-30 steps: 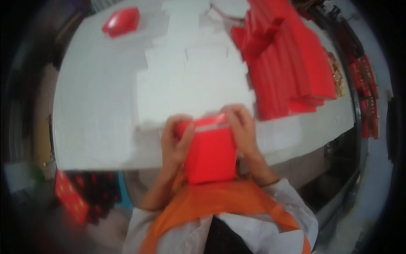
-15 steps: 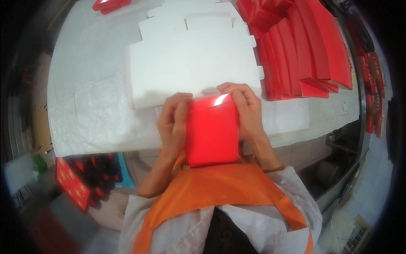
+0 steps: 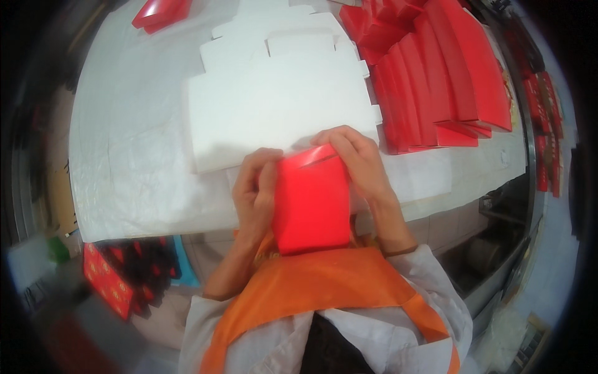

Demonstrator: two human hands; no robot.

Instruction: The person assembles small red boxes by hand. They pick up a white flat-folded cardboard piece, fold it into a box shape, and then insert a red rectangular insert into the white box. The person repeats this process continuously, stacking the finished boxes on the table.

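A: What is being held in the head view?

B: A bright red cardboard box (image 3: pixel 311 202), glossy and plain on the face turned up, roughly rectangular. It sits at the near edge of the white table (image 3: pixel 124 174), just in front of the stack of flat white box blanks (image 3: pixel 280 106), and above the person's orange vest (image 3: pixel 324 293).

A: Is its top end closed?

B: Hard to say. A flap at the far end catches the light and there seems to be a slit along it, but the fingers cover the corners. The box's underside and near end are hidden too.

A: And the hands?

B: The left hand (image 3: pixel 255 187) wraps the box's left edge, fingers curled over its upper corner, closed around it. The right hand (image 3: pixel 358 162) lies over the upper right corner, fingers bent down on the flap, also gripping the box. Both forearms rise from the lower edge and meet at the box.

A: What else lies around the blanks?

B: To their right, rows of folded red boxes (image 3: pixel 436 81); beyond their far left corner, one more red box (image 3: pixel 159 12), cut off by the rim.
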